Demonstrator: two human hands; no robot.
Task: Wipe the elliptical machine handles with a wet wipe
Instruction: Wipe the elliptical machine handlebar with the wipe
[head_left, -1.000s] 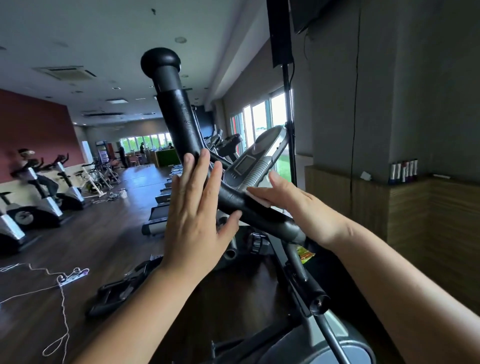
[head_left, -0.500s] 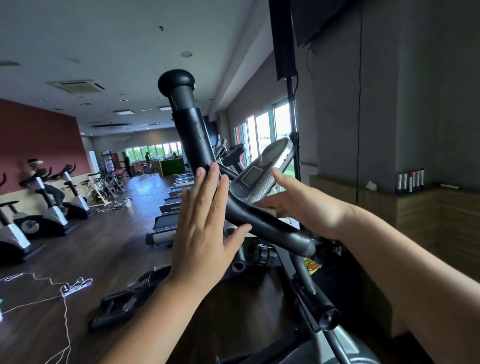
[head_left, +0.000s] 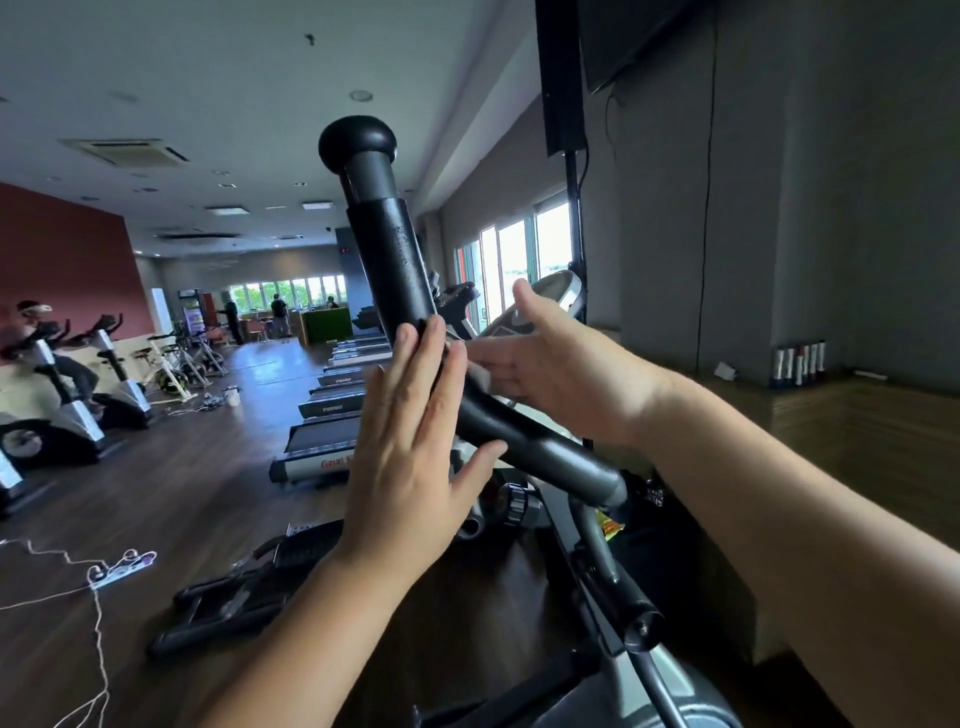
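Observation:
The black elliptical handle rises from lower right to a round knob at the top. My left hand lies flat against its near side at the bend, fingers straight and thumb under the bar. On the far side, my right hand presses a white wet wipe against the bar with straight fingers and a raised thumb. Most of the wipe is hidden under those fingers.
The machine's console sits just behind my right hand. A second handle stub pokes out at lower right. Treadmills line the floor ahead, exercise bikes stand at left, and a power strip with cords lies on the floor.
My right hand has slid with the wipe up the bar towards the bend and now meets my left fingers. My left hand stays flat on the handle.

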